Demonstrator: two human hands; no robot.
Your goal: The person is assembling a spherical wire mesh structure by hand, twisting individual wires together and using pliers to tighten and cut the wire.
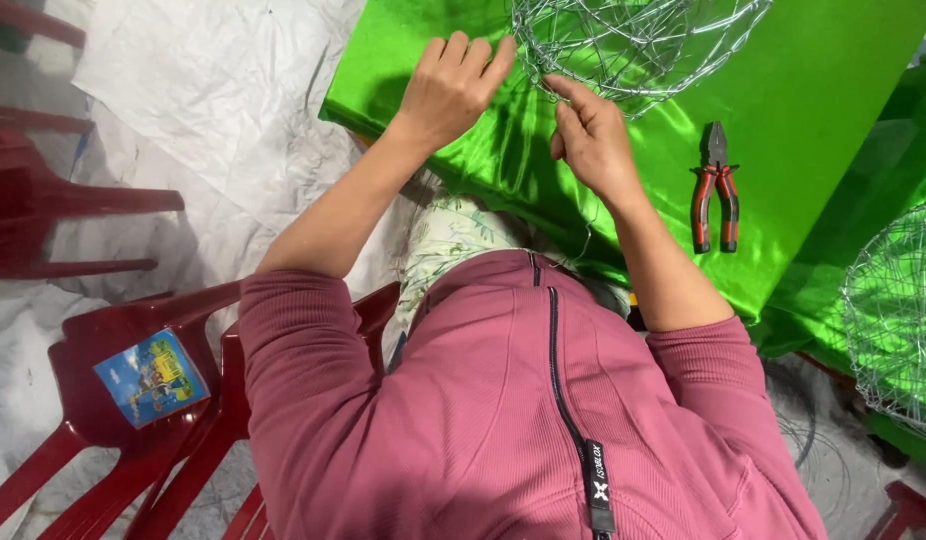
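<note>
Gripping the rim of a wire mesh basket at the far edge of the green worktop, the left hand curls its fingers closed on the wire; the right hand pinches a strand beside it. Red-handled pliers lie just right.

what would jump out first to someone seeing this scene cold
The shiny bright green cloth covering the table dominates the upper right. On it, at the top, both hands, left hand and right hand, grip a rounded silver wire mesh frame. Red-and-black-handled pliers lie to the right.
</note>
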